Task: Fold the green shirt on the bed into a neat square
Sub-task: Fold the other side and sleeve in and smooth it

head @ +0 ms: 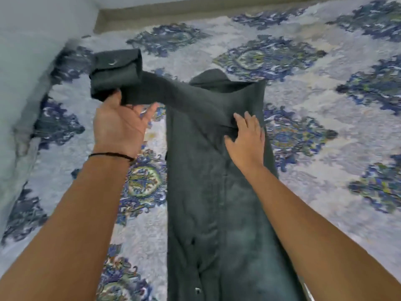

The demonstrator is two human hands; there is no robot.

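Left hand (121,124) gripped the green shirt's (208,192) sleeve (138,88), lifted off the bed (314,118); right hand (246,137) pressed flat, fingers spread, on it.

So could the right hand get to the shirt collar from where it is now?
Probably yes. The right hand rests flat on the green shirt just below the collar, with only flat cloth between them. The left hand holds the rolled sleeve cuff off to the side, clear of that path.

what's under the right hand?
The right hand lies flat on the green shirt, by the shoulder. Beneath the shirt only the patterned bedspread shows around it; any layers beneath the palm are covered.
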